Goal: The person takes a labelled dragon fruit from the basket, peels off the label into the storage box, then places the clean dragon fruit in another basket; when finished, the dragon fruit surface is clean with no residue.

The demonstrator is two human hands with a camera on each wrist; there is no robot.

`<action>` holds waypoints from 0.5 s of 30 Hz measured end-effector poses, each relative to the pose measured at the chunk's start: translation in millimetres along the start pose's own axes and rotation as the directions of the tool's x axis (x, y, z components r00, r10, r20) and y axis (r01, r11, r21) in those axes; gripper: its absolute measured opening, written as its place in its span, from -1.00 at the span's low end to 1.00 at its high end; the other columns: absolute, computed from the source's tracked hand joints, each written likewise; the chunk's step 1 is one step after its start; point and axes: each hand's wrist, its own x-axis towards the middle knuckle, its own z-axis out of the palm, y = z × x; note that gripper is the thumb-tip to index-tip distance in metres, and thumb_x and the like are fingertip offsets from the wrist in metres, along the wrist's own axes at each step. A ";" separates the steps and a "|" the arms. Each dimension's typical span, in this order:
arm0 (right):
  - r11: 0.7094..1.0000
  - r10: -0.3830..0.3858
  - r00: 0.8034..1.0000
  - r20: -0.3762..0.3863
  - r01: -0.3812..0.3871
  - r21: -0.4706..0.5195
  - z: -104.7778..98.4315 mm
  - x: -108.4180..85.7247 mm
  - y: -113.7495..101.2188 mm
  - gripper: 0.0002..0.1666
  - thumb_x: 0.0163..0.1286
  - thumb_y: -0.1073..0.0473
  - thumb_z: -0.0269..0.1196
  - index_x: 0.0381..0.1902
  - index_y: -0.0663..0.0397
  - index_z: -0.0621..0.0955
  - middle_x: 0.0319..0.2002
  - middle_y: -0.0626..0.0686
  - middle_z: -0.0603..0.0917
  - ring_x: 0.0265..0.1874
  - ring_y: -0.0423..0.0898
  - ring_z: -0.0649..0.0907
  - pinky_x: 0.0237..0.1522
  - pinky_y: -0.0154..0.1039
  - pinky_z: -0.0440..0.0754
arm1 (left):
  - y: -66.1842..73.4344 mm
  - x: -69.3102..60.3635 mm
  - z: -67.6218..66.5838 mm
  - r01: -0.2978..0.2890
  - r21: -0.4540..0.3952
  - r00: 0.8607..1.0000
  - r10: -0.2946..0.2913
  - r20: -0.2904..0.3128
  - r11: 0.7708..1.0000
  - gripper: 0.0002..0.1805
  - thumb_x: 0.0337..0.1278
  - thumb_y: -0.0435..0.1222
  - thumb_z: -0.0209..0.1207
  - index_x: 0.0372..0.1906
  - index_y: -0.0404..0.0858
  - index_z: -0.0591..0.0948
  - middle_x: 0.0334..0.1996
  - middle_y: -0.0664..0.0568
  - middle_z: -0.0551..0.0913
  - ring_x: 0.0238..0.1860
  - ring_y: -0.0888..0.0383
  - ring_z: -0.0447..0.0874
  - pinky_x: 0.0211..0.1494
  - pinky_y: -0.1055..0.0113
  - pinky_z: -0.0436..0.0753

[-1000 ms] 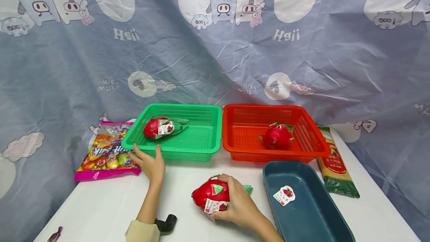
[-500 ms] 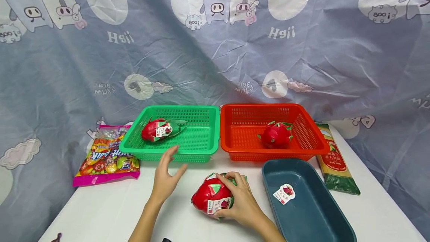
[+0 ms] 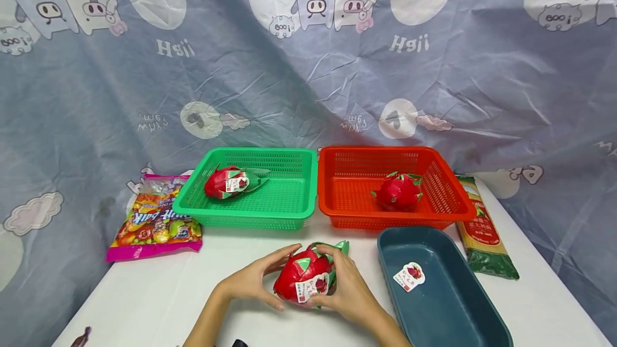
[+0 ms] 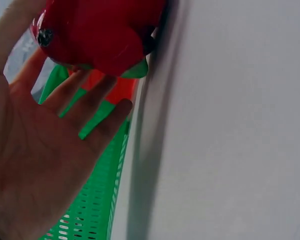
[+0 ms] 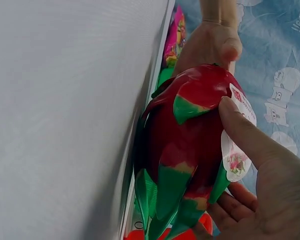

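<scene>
A person's two hands flank a red dragon fruit (image 3: 296, 277) at the near part of a white table (image 3: 159, 293). The right hand (image 3: 351, 292) has a curled grip on the fruit, thumb on its white label (image 3: 306, 289), fingers behind. The left hand (image 3: 248, 281) frames the opposite end, its grip spread wide, fingers nearly straight; whether it touches cannot be made out. Behind, a green basket (image 3: 286, 197) and a red basket (image 3: 354, 194) each contain one similar fruit. A blue tray (image 3: 448, 293) sits near the right hand, a candy bag (image 3: 156, 221) beside the green basket.
</scene>
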 end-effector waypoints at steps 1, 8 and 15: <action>1.000 -0.001 1.000 0.005 0.001 0.009 -0.5 0.2 -0.7 0.11 -0.34 -0.07 0.59 0.21 0.00 0.33 0.16 -0.11 0.44 0.11 -0.19 0.41 0.13 -0.03 0.38 | -0.4 0.0 1.0 0.009 -0.001 1.000 -0.009 0.004 1.000 0.14 -0.32 -0.31 0.48 0.43 -0.16 0.03 0.41 -0.03 0.04 0.36 0.02 0.09 0.32 0.17 0.22; 1.000 -0.023 0.999 0.047 0.023 0.013 -3.7 -0.9 -4.6 -0.02 -0.22 0.02 0.56 0.18 0.01 0.35 0.25 -0.06 0.36 0.20 -0.12 0.38 0.12 -0.05 0.43 | 2.1 8.3 14.9 0.049 -0.075 0.999 -0.050 -0.006 0.996 0.11 -0.25 -0.31 0.45 0.44 -0.09 0.02 0.38 0.05 0.10 0.28 0.04 0.21 0.18 0.21 0.42; 0.995 -0.098 0.988 -0.115 0.097 -0.019 -5.5 -7.2 -6.6 -0.28 -0.15 0.07 0.53 0.05 -0.05 0.55 0.09 -0.03 0.50 0.07 -0.17 0.47 -0.03 -0.12 0.55 | -2.3 6.8 19.2 0.093 -0.110 0.995 -0.096 -0.016 0.989 0.11 -0.28 -0.31 0.46 0.43 -0.03 0.06 0.33 0.07 0.19 0.22 0.03 0.27 0.10 0.23 0.49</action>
